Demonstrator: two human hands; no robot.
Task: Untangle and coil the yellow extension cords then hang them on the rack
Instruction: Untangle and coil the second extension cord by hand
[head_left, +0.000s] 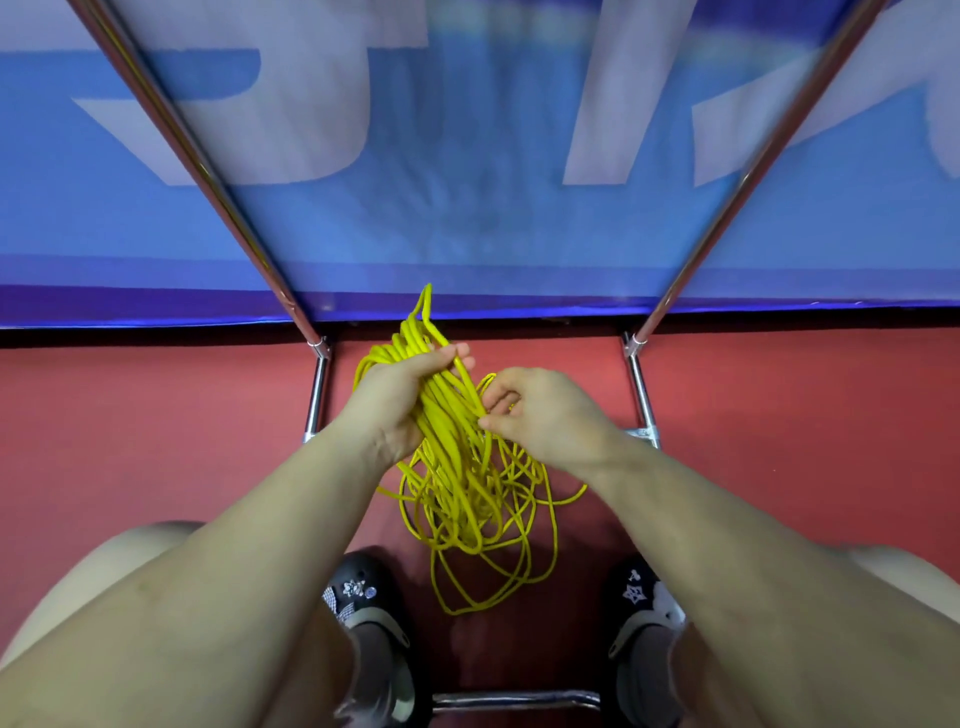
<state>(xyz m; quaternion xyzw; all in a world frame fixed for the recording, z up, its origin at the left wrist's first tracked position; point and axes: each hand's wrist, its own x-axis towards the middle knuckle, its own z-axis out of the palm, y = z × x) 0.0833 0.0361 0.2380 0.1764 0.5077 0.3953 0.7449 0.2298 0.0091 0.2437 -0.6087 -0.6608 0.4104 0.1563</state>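
Upright, left hand grips cord bundle; right hand pinches a strand.

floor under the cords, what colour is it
Red, seen in the head view: the floor beneath the dangling yellow extension cords.

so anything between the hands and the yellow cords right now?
Nothing visible. The left hand already grips the bundle of yellow cords, and the right hand picks at strands beside it. Loose loops hang tangled below.
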